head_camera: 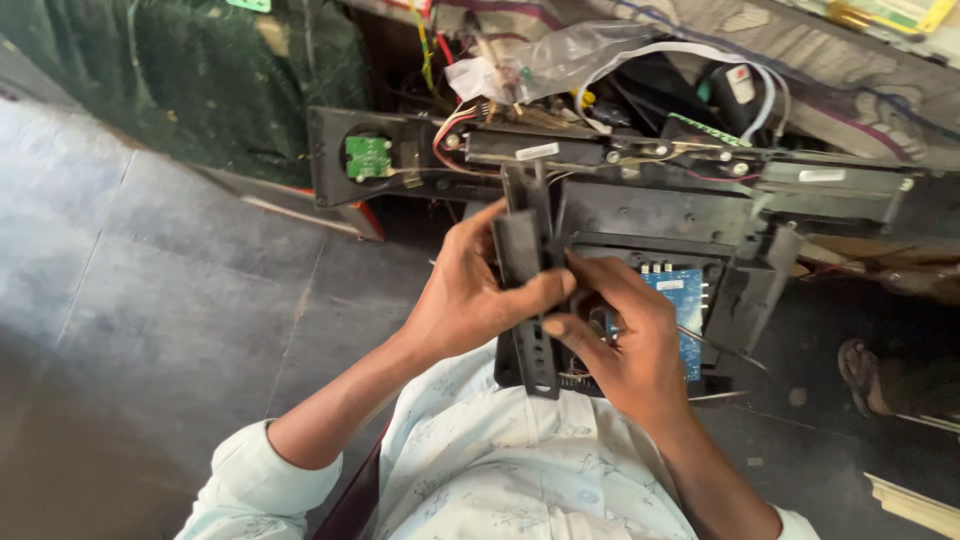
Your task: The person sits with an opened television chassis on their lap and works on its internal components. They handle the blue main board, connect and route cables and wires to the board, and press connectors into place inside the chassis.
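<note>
Centre of frame: both hands worked on a dark grey metal bracket, a long narrow strip running top to bottom, with a row of small rectangular slots visible along its lower end. Its top met the black chassis frame that ran across the upper half of the frame; its lower end hung over the person's lap.

Left hand was clenched around the bracket from the left, thumb laid across its front face at mid-height. Right hand gripped the bracket from the right, fingertips curled in against its edge just beneath the left thumb. The two hands touched there.

Behind the right hand sat a blue circuit board, mostly covered by the hand; only its right part and a few top connectors showed. A thin metal rod projected from beside the right hand toward the right; its near end was hidden, so whether the hand held it could not be told.

A small green circuit board sat in a round opening at the left end of the chassis. Red and white wires and a clear plastic bag lay at upper centre, tangled and hard to separate. A sandalled foot of another person showed at right, partly in shadow. Grey stone floor filled the left side.
</note>
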Tool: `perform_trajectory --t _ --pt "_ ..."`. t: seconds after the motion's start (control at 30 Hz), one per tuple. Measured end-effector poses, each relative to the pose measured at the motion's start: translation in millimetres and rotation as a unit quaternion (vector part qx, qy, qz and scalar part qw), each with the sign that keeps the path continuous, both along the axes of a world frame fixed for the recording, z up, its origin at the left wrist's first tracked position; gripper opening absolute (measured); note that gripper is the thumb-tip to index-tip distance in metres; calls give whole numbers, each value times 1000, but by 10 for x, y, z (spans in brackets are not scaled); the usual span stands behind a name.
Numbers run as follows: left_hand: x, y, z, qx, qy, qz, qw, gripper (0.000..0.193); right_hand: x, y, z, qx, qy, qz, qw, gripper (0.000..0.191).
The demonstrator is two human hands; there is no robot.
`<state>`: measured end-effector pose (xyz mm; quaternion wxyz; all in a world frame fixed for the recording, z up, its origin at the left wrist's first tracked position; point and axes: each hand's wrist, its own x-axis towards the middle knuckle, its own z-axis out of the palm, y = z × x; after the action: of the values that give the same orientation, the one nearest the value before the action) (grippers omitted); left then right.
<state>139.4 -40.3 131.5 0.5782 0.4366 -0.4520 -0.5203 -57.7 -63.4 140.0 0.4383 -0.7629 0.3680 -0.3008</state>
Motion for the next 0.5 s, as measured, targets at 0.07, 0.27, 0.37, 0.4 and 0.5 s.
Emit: perform_trajectory --t 0.07,0.27,0.37,0.4,0.5 --pt "-84 -111 59 -46 8 51 998 32 -10 -88 110 -3 -22 37 999 76" --pt "-319 -536 235 -128 96 118 980 33 -111 -693 724 -81 133 44 987 77" --pt "-210 -833 378 -118 125 75 982 38 -120 -1221 1155 -268 179 155 934 72" --pt "-154 -910 414 -120 142 89 978 38 -79 -1430 1247 -253 199 167 932 66" --pt "21 -1004 427 -135 163 136 968 38 18 -1936 1303 -183 255 166 935 61"
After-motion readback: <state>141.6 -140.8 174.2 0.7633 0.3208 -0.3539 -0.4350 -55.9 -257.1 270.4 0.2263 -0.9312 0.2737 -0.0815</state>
